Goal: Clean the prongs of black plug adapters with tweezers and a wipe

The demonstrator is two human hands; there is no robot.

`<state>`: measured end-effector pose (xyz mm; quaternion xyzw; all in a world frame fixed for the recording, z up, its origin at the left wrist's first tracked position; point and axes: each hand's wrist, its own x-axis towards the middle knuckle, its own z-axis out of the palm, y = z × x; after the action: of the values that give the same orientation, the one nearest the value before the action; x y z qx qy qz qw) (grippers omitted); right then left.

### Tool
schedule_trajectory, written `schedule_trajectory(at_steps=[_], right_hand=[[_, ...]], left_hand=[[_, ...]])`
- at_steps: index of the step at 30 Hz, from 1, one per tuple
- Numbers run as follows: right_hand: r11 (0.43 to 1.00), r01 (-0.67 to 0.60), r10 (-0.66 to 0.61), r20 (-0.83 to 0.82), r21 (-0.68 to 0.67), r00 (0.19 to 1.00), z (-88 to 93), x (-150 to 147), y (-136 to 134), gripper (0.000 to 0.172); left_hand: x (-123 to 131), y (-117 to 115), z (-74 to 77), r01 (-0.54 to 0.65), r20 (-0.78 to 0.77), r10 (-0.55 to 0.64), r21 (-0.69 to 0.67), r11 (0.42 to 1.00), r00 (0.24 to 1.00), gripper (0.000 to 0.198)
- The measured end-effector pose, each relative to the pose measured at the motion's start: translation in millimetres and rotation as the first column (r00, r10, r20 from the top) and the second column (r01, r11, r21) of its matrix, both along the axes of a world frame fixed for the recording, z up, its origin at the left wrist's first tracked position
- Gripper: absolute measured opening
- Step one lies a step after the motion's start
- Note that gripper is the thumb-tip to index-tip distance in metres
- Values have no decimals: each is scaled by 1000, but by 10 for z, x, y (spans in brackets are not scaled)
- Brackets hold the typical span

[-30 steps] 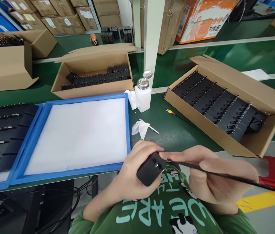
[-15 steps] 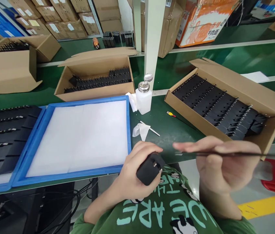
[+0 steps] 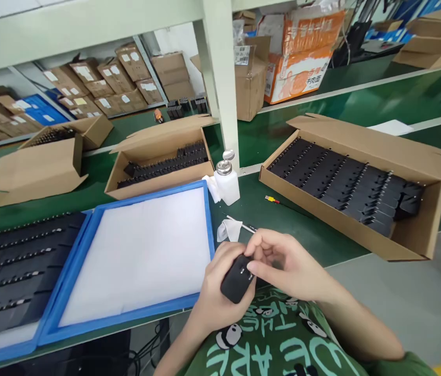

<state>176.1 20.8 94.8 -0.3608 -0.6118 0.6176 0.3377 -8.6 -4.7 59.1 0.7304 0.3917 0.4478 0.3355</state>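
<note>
Just before the green shirt [image 3: 271, 334], one black adapter [image 3: 237, 286] midway through handling

The left hand [image 3: 214, 287] is wrapped around it, small metal prongs [image 3: 242, 271] showing on its upper side; the right hand [image 3: 288, 261], fingers curled narrow, meets its far end, though whether it pinches anything cannot be told. This piece seems unfinished; rows of like pieces sit in the open carton [image 3: 333, 216] at right and the blue tray [image 3: 1, 352] at far left, which are done being unclear. Fingers partly hide the adapter, and the tray is cut off
</note>
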Motion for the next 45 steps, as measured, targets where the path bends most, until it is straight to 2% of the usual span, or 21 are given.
schedule_trajectory(at_steps=[2,5,10,15,20,23,34,40,45], right_hand=[[994,11,-20,-83,-113,996,66,-101,25,28],[980,53,-85,-163,-192,983,59,-172,86,39],[935,-152,38,-336,-320,941,62,-152,99,44],[947,-48,-58,-316,-318,947,116,-139,60,46],[921,-185,5,-462,-344,887,81,-55,51,46],[904,-224,13,-500,-364,866,72,-8,36,48],[925,-153,-12,-430,-348,903,188,-14,-13,42],[951,-48,-56,-324,-304,944,209,-52,7,37],[958,-35,-57,-309,-284,949,183,-61,13,35]], left_hand=[[-4,7,-5,-49,-35,51,56,997,998,33],[-18,21,5,-68,-85,84,171,983,993,33],[-28,15,66,-101,-95,121,188,977,988,33],[-7,-1,162,-103,-174,151,257,961,973,34],[41,-6,232,-143,-158,181,225,964,971,39],[80,-11,259,-159,-119,187,215,964,975,37],[79,-19,231,-158,-101,188,252,955,977,39],[80,-30,253,-144,-201,213,312,939,956,42],[79,-27,261,-134,-236,214,313,940,948,43]])
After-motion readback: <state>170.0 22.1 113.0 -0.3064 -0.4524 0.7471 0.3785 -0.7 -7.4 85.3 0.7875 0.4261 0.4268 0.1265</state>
